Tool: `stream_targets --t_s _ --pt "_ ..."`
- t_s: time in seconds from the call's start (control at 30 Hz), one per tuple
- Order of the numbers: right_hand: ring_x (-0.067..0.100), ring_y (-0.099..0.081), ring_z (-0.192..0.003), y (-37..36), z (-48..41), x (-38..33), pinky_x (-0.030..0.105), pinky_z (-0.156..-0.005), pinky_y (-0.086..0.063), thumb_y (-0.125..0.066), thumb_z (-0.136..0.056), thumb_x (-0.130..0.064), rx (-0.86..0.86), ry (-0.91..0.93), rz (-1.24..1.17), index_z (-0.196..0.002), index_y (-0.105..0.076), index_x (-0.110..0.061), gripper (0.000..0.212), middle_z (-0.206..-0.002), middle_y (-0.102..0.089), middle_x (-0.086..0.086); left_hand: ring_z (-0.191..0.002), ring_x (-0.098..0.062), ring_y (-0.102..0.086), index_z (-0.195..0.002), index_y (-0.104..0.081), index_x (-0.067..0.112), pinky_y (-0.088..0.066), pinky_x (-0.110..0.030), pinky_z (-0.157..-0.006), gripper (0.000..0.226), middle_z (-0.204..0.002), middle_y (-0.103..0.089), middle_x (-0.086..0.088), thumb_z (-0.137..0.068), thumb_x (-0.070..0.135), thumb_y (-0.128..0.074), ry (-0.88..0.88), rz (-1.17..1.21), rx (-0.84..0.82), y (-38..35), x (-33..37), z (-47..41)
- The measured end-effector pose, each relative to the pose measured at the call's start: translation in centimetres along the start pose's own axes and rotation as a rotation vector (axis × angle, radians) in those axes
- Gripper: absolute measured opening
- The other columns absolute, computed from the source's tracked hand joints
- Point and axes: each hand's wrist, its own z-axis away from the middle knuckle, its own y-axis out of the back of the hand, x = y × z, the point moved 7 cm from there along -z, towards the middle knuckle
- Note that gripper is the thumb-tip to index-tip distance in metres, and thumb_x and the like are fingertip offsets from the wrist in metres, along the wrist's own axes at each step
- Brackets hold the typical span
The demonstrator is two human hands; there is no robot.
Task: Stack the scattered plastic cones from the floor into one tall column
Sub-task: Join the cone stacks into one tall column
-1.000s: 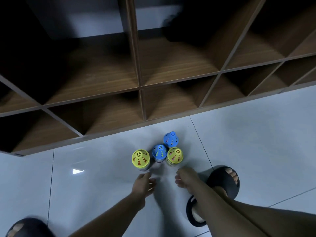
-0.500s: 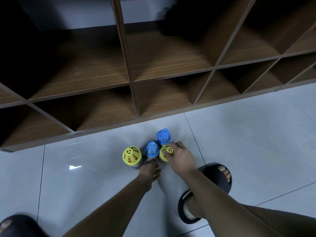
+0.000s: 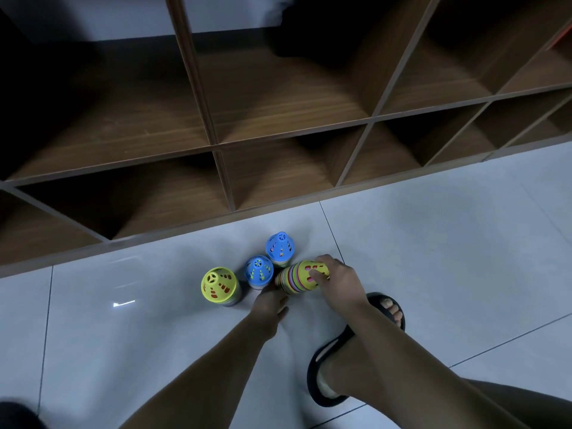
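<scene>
Several stacks of perforated plastic cones stand close together on the pale tiled floor. A yellow-topped stack (image 3: 219,285) is at the left, a blue-topped stack (image 3: 258,272) beside it, and a taller blue-topped stack (image 3: 280,249) behind. My right hand (image 3: 339,281) grips the yellow-topped stack of many-coloured cones (image 3: 297,277), which is tipped over to the right. My left hand (image 3: 270,305) reaches to the base of that tilted stack, fingers spread; whether it touches the stack is hidden.
A brown wooden cubby shelf (image 3: 278,137) runs along the floor just behind the cones. My right foot in a black slipper (image 3: 356,348) stands right of the hands. Another dark slipper (image 3: 15,416) shows at the bottom left corner.
My right hand has closed on the right yellow-topped stack and tipped it over, showing its coloured rims. My left hand has moved forward to its base.
</scene>
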Motion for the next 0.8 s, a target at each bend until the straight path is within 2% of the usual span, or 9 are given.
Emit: stream_targets --t_s 0.13,0.17,0.27,0.33,0.43,0.57,0.67,0.73,0.8 --pt "0.026 -0.066 -0.093 0.9 0.8 0.3 0.035 -0.078 -0.054 -0.067 -0.095 -0.036 -0.021 -0.055 0.016 -0.114 -0.066 -0.025 0.022 -0.099 -0.072 0.005 -0.089 -0.014 -0.058 -0.103 -0.061 0.018 -0.045 -0.042 -0.108 0.015 -0.126 -0.056 -0.011 -0.106 0.008 -0.050 0.021 0.033 0.043 -0.1 -0.7 0.7" --pt "0.027 -0.066 -0.093 1.4 1.1 0.2 0.034 -0.077 -0.054 -0.067 -0.095 -0.037 -0.022 -0.065 0.028 -0.112 -0.066 -0.025 0.021 -0.097 -0.072 0.005 -0.087 -0.014 -0.058 -0.101 -0.061 0.017 -0.046 -0.041 -0.106 0.015 -0.124 -0.056 -0.011 -0.106 0.008 -0.050 0.029 0.016 0.057 0.1 -0.8 1.2" --pt "0.028 -0.067 -0.093 2.9 2.2 -1.0 0.034 -0.077 -0.053 -0.068 -0.093 -0.039 -0.010 -0.068 0.057 -0.108 -0.067 -0.025 0.021 -0.094 -0.073 0.006 -0.086 -0.017 -0.063 -0.109 -0.069 0.013 -0.051 -0.030 -0.079 0.019 -0.102 -0.069 -0.007 -0.098 0.007 -0.055 0.004 0.007 0.083 0.3 -0.7 3.3" --pt "0.029 -0.067 -0.093 4.2 3.0 -2.6 0.033 -0.077 -0.054 -0.069 -0.092 -0.042 0.014 -0.047 0.080 -0.109 -0.067 -0.024 0.025 -0.095 -0.073 0.007 -0.082 -0.017 -0.064 -0.110 -0.072 0.013 -0.049 -0.026 -0.070 0.022 -0.091 -0.073 -0.004 -0.093 0.007 -0.059 -0.015 0.020 0.100 0.3 -0.1 5.3" --pt "0.029 -0.066 -0.093 6.5 4.4 -5.5 0.032 -0.074 -0.052 -0.070 -0.090 -0.047 0.037 -0.022 0.094 -0.110 -0.063 -0.020 0.034 -0.097 -0.071 0.008 -0.084 -0.016 -0.066 -0.109 -0.074 0.015 -0.050 -0.025 -0.070 0.023 -0.091 -0.076 -0.002 -0.090 0.006 -0.064 -0.058 0.025 0.094 0.1 1.2 8.5" --pt "0.029 -0.065 -0.093 9.9 6.2 -10.2 0.031 -0.070 -0.047 -0.071 -0.087 -0.054 0.061 0.048 0.120 -0.107 -0.060 -0.019 0.041 -0.096 -0.069 0.008 -0.095 -0.019 -0.070 -0.117 -0.076 0.009 -0.054 -0.026 -0.075 0.027 -0.114 -0.080 -0.007 -0.093 0.011 -0.063 -0.120 0.087 0.081 0.6 3.2 12.5" --pt "0.027 -0.066 -0.089 12.1 7.8 -13.7 0.034 -0.068 -0.051 -0.071 -0.084 -0.055 0.067 0.104 0.125 -0.103 -0.056 -0.022 0.040 -0.091 -0.070 0.006 -0.094 -0.022 -0.072 -0.110 -0.077 0.005 -0.055 -0.022 -0.068 0.023 -0.105 -0.081 -0.007 -0.093 0.010 -0.062 -0.167 0.128 0.098 1.0 4.5 15.4" --pt "0.026 -0.068 -0.085 13.1 8.9 -16.2 0.039 -0.071 -0.057 -0.070 -0.079 -0.059 0.076 0.150 0.116 -0.098 -0.050 -0.027 0.043 -0.084 -0.072 0.004 -0.088 -0.022 -0.071 -0.102 -0.074 0.006 -0.051 -0.019 -0.056 0.016 -0.094 -0.077 -0.007 -0.090 0.008 -0.064 -0.192 0.162 0.092 1.3 5.3 17.4" --pt "0.025 -0.070 -0.080 13.5 9.8 -18.5 0.043 -0.072 -0.059 -0.069 -0.075 -0.062 0.076 0.202 0.110 -0.094 -0.044 -0.030 0.045 -0.079 -0.072 0.002 -0.076 -0.019 -0.072 -0.095 -0.069 0.010 -0.051 -0.018 -0.054 0.011 -0.091 -0.073 -0.008 -0.089 0.003 -0.063 -0.235 0.197 0.072 1.8 6.1 19.1"
